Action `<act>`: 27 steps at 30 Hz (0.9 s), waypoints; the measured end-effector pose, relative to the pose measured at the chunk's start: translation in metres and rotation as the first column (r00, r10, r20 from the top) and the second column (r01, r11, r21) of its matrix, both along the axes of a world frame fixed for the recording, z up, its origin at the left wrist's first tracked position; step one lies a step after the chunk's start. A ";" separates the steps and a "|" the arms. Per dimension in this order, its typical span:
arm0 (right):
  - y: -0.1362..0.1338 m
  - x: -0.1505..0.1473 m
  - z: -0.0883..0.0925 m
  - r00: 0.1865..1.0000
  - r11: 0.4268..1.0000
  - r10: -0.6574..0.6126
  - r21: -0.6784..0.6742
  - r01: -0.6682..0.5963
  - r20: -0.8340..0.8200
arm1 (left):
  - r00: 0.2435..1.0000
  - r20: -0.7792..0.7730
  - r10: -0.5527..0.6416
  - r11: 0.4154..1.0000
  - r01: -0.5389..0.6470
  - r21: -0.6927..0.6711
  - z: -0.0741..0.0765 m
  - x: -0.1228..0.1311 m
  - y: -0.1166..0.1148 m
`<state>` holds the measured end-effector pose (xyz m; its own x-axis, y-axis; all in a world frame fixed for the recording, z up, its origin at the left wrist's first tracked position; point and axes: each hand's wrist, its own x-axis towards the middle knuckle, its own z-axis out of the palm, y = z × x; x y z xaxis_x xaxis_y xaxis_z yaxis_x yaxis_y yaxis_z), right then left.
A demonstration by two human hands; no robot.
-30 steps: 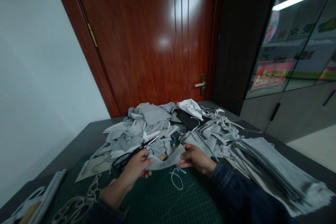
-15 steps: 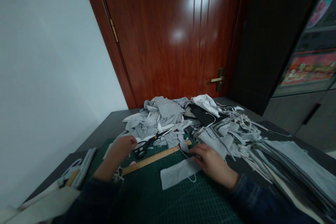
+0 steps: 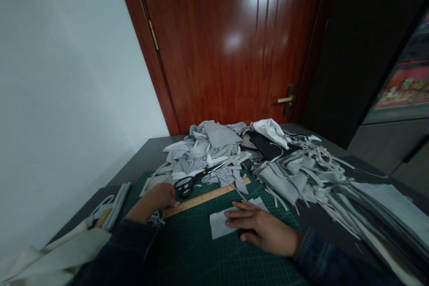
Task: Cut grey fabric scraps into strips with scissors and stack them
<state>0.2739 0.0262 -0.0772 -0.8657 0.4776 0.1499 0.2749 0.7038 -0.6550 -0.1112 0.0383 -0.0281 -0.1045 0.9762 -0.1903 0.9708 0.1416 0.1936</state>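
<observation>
My right hand (image 3: 261,229) lies flat, fingers stretched out, on a small grey fabric piece (image 3: 219,223) that rests on the green cutting mat (image 3: 208,254). My left hand (image 3: 157,199) is curled at the near end of a wooden ruler (image 3: 209,196), touching it; its fingertips are hidden. Black-handled scissors (image 3: 191,181) lie just beyond the ruler, close to my left hand, at the edge of a heap of grey fabric scraps (image 3: 208,154).
A second scrap heap (image 3: 295,170) and a stack of grey fabric sheets (image 3: 385,205) fill the table's right side. Fabric rolls and pale cloth (image 3: 67,250) sit at the left front corner. A wooden door (image 3: 231,44) stands behind the dark table (image 3: 140,161).
The fabric piece went from held in both hands to lying on the mat under my flat right hand. My left hand let go of the scissors and came to the ruler's end.
</observation>
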 end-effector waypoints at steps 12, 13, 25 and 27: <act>0.000 0.001 -0.003 1.000 0.999 0.011 0.041 -0.011 -0.003 | 0.999 0.029 -0.013 0.993 0.017 -0.120 0.011 0.016 -0.003; -0.001 0.001 -0.003 1.000 0.997 0.011 0.073 -0.012 0.005 | 1.000 0.024 -0.010 0.995 0.012 -0.104 0.014 0.016 -0.003; -0.049 -0.005 -0.035 0.931 0.879 -0.363 0.344 0.329 0.037 | 0.757 0.560 -0.337 0.940 0.240 0.242 0.019 0.150 -0.021; -0.053 -0.008 -0.039 0.911 0.863 -0.408 0.353 0.362 0.063 | 0.736 0.573 -0.360 0.931 0.248 0.267 0.007 0.171 -0.013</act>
